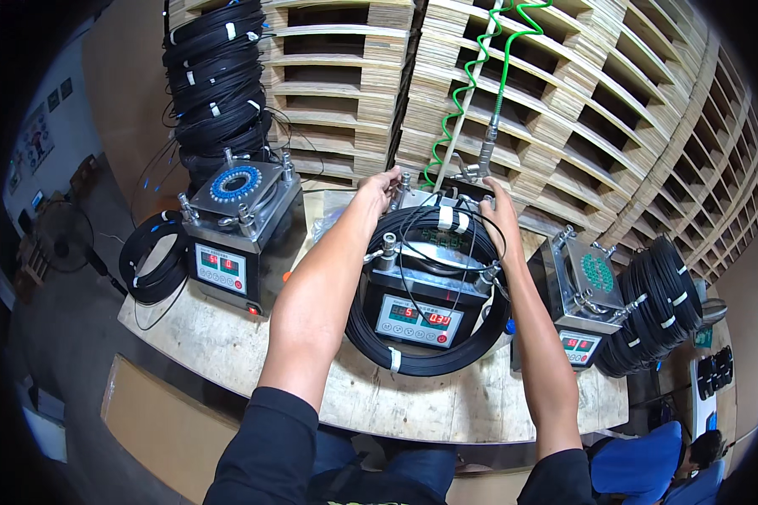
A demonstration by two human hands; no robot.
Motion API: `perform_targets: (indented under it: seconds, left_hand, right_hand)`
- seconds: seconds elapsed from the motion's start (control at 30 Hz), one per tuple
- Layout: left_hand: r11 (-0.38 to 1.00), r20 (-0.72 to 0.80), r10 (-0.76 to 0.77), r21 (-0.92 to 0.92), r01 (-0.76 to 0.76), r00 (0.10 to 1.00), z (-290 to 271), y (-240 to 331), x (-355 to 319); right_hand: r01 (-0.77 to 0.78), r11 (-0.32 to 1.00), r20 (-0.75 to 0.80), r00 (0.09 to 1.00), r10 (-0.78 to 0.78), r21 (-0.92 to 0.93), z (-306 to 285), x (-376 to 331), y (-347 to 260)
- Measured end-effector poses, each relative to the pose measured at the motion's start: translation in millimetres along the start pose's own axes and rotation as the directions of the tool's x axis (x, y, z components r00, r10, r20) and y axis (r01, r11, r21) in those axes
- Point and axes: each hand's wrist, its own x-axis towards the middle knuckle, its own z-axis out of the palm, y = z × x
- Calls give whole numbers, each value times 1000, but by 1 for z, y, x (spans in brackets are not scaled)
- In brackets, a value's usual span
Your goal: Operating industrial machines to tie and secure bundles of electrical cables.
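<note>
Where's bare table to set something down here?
The table shows bare along its front edge, below the middle black coil, and in front of the left machine. It's crowded beyond the coil, around the left hand and right hand, and at the right, where stacked coils flank the right machine.

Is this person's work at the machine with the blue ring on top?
No, the left hand and right hand are both at the middle machine, while the blue ring is on the left machine.
</note>
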Motion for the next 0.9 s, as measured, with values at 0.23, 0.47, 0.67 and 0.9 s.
perform_targets:
  seconds: [0.23, 0.47, 0.67, 0.9]
  left_hand:
    - [999, -11, -43, 7, 43, 999, -32, 33, -26]
    - [939, -100, 241, 277, -205, 965, -15, 31, -46]
    - [852, 165, -193, 518, 82, 967, 1, 39, -57]
    - [886, 143, 1, 458, -67, 990, -5, 37, -74]
  right_hand:
    - [53, 998, 20, 998, -54, 27, 16, 3, -16]
    - [89, 996, -39, 995, -90, -17, 21, 7, -9]
    - [70, 997, -56, 996, -72, -26, 21, 9, -2]
    - [-20, 999, 24, 1000, 19, 46, 19, 8, -7]
